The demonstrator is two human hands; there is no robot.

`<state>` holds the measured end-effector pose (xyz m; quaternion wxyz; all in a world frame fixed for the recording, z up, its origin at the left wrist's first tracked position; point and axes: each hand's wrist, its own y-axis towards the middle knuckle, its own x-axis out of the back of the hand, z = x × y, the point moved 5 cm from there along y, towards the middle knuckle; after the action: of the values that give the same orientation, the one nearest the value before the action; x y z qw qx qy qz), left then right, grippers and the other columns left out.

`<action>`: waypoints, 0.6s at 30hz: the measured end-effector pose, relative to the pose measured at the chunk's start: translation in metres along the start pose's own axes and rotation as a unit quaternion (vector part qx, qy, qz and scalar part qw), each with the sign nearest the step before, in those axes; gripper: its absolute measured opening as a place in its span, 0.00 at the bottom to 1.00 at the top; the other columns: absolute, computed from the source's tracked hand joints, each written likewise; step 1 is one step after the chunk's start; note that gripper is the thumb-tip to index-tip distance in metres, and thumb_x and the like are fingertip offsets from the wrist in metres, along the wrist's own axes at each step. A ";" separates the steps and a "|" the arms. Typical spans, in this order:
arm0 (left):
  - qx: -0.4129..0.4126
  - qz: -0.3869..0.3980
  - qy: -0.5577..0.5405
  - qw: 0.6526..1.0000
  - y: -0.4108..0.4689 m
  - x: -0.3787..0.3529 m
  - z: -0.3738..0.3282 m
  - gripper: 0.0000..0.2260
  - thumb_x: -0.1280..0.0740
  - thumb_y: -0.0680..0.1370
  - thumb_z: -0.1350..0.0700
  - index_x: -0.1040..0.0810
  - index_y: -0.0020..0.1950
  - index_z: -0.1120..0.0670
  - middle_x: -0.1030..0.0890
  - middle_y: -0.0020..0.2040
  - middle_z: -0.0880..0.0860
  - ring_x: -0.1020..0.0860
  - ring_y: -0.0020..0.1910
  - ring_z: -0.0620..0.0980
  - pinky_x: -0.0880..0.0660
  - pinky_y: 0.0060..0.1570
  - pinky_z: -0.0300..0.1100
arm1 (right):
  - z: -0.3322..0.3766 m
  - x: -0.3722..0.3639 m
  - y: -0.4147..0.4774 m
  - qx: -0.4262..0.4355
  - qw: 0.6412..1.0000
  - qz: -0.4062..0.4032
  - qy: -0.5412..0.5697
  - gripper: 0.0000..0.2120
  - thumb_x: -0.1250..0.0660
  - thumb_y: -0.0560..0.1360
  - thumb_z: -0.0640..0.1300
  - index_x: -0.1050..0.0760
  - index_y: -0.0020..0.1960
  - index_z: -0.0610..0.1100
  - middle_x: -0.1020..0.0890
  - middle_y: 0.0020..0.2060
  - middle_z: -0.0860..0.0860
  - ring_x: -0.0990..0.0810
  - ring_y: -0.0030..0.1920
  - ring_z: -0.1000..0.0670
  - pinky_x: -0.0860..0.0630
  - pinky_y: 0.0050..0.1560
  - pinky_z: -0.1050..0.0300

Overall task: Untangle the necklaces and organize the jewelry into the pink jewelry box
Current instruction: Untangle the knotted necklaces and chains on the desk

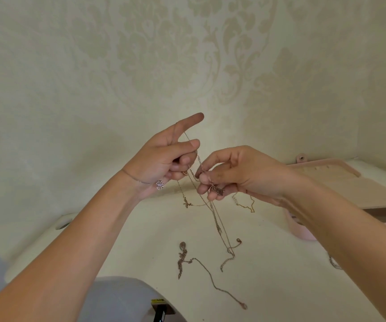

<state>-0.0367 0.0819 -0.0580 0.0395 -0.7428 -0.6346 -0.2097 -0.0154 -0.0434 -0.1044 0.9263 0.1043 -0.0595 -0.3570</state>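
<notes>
Across the cream worktop (141,240), which runs back to a patterned wall, the largest thing is the pink jewelry box (340,182). It stands open toward the far right corner, and its near part is hidden behind the right forearm.

Both hands are raised over the middle of the worktop, close together with fingertips almost meeting. The left hand (162,161) has its index finger held out straight with a strand looped over it and its thumb stretched forward. Its lower fingers are curled in on the tangled necklaces (216,219). The right hand (243,173) pinches the same tangle between thumb and fingertips, the other fingers bent loosely beneath.

From the two hands the tangled necklaces hang in several thin strands — their ends, a clasp and a short extender chain, lie on the worktop near its middle. A loose necklace (207,273) lies apart from them toward the near edge, bunched at one end and trailing off in a wavy line. A fine gold chain (245,204) rests near the far edge, just below the right hand, and another bit of chain (333,263) shows by the right edge, partly behind the forearm.

A small bar pendant (219,190) dangles at the right hand's fingertips. A thin bracelet (138,180) circles the left wrist — a pale stone charm (159,184) on it.
</notes>
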 end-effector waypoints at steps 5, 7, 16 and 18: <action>0.010 0.001 -0.006 1.000 -0.002 0.006 0.000 0.23 0.35 0.78 0.60 0.32 0.71 0.45 0.36 0.26 0.45 0.42 0.25 0.42 0.44 0.23 0.32 | 0.008 0.013 0.000 0.040 0.990 -0.094 -0.098 0.03 0.26 0.69 0.37 0.17 0.43 0.41 0.17 0.30 0.52 0.23 0.29 0.56 0.24 0.34 0.67; 0.015 0.001 -0.002 1.000 -0.003 0.008 0.001 0.25 0.33 0.73 0.57 0.31 0.70 0.44 0.36 0.26 0.45 0.42 0.24 0.42 0.44 0.23 0.32 | 0.012 0.015 -0.001 0.056 0.988 -0.103 -0.105 0.03 0.27 0.69 0.35 0.17 0.43 0.39 0.17 0.30 0.52 0.23 0.28 0.56 0.25 0.32 0.67; 0.019 -0.021 -0.018 0.999 -0.005 0.008 -0.005 0.20 0.40 0.79 0.65 0.27 0.66 0.46 0.39 0.25 0.45 0.43 0.23 0.42 0.49 0.25 0.36 | 0.021 0.011 -0.002 0.101 0.981 -0.098 -0.131 0.05 0.28 0.71 0.34 0.18 0.44 0.42 0.20 0.30 0.49 0.21 0.29 0.52 0.23 0.34 0.63; 0.019 -0.019 -0.025 0.999 -0.005 0.008 -0.006 0.20 0.39 0.78 0.65 0.27 0.66 0.46 0.39 0.25 0.45 0.43 0.23 0.42 0.49 0.24 0.35 | 0.022 0.011 -0.002 0.109 0.978 -0.109 -0.142 0.04 0.28 0.71 0.35 0.17 0.43 0.43 0.21 0.29 0.49 0.22 0.28 0.52 0.24 0.33 0.64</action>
<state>-0.0422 0.0883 -0.0511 0.0336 -0.7346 -0.6535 -0.1796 -0.0130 -0.0552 -0.0831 0.8471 0.1586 -0.2172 -0.4583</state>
